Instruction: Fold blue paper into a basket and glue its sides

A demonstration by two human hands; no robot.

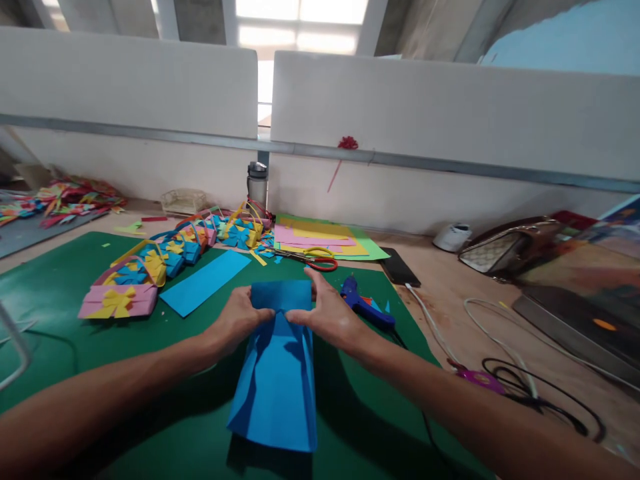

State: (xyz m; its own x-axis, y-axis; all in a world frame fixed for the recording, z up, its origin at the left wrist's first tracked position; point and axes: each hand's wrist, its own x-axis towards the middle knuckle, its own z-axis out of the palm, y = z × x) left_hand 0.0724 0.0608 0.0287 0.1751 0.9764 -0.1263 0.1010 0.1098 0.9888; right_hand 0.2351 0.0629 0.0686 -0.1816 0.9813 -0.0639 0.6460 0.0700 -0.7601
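Observation:
A sheet of blue paper (280, 400) is held up over the green cutting mat (165, 380), its far end folded over and creases running along its sides. My left hand (243, 317) grips the left side of the fold, thumb on top. On the right side of the same fold, my right hand (327, 308) pinches with its thumb on top and fingers behind. The two thumbs almost meet. Another flat blue strip (206, 283) lies on the mat beyond my left hand. Close to my right wrist rests a blue glue gun (367, 305).
Several small paper baskets with bows (120, 301) line the mat's left side. Scissors (320, 259) lie before stacked coloured paper (320, 237). A bottle (257, 183) stands behind. On the right are a phone (400, 267), cables (520, 377) and a handbag (510, 247).

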